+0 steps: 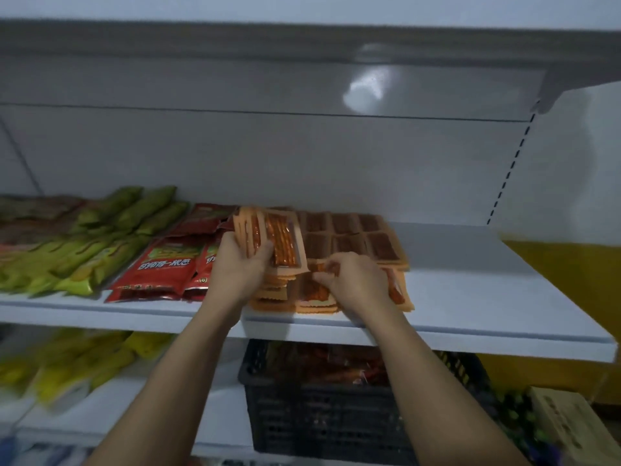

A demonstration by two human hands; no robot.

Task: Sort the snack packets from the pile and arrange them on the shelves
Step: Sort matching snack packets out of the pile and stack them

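Observation:
My left hand (240,267) grips a fanned bundle of orange snack packets (272,235), held upright just above the white shelf (470,297). My right hand (353,280) pinches one orange packet (331,268) on the low stacks of the same packets (302,302) at the shelf's front. Behind them, rows of brown-faced orange packets (353,238) lie flat. Red packets (161,267) and green packets (100,240) lie to the left on the same shelf.
A dark plastic crate (322,412) holding more reddish packets stands on the shelf below. Yellow packets (84,361) lie on the lower shelf at left. The upper shelf edge (302,42) runs overhead. A wooden box (568,428) sits at the lower right.

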